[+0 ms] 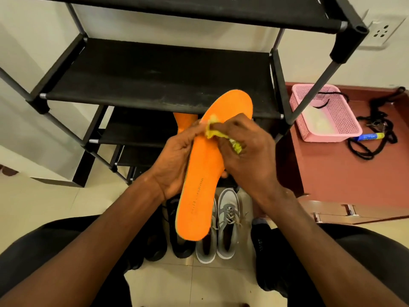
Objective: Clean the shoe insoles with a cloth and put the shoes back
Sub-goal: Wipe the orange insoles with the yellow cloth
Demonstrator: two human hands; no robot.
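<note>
Two hands: left (pixel 174 160) grips one orange insole (pixel 203 173); right fingers (pixel 239 129) pinch one yellow cloth (pixel 221 135).

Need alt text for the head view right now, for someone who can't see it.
The left hand holds an orange insole while the right hand rubs it with a yellow cloth. Grey shoes sit on the floor below, before a black rack.

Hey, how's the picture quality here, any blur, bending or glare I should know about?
Head view: wide-angle bending curves the shoe rack poles and the wall socket; warm, even indoor light, no strong glare; the orange insole is sharp, while the yellow cloth under the right hand looks slightly smeared.
</note>
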